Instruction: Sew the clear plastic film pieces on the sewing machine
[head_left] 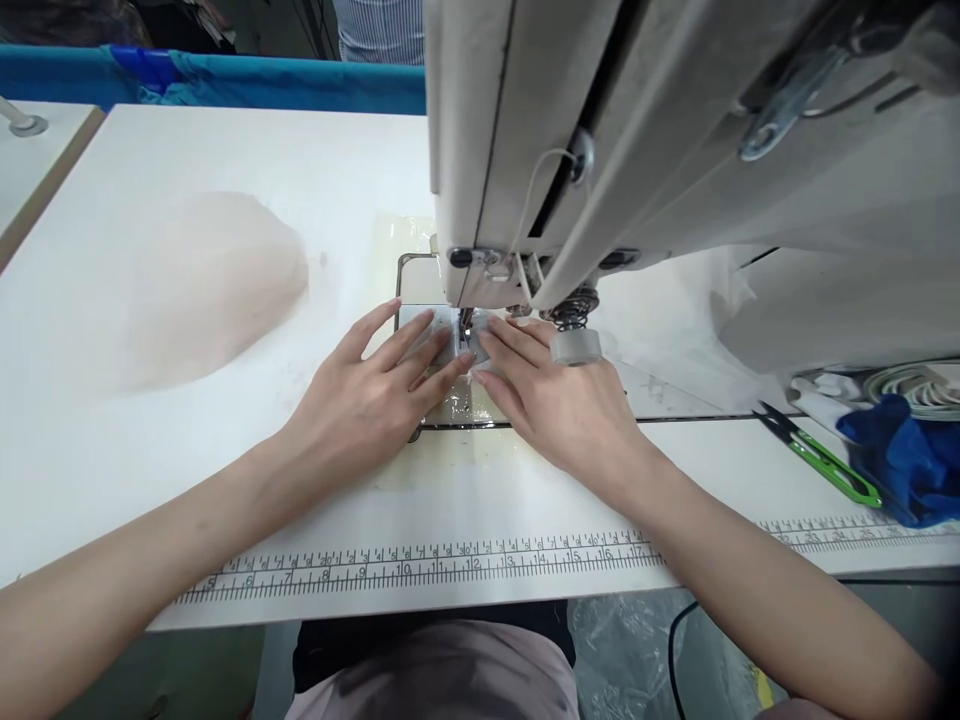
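A pale sewing machine (517, 150) stands over the white table, its needle and presser foot (466, 322) low between my two hands. My left hand (375, 385) lies flat with fingers spread, left of the foot on the machine's bed plate (457, 410). On the other side my right hand (559, 390) rests with fingers stretched out and close together, fingertips beside the foot. A small pale, see-through piece (480, 345) shows between the fingertips under the foot; its kind is hard to make out. Part of my right hand sits under the white knob (576, 346).
Green thread snips (832, 465) lie at right, beside blue cloth (896, 455) and a coiled pale band (915, 388). A printed ruler (439, 567) runs along the front edge. A faint beige patch (217, 290) shows at left. A person's striped clothing (380, 30) appears behind the teal cloth (300, 85).
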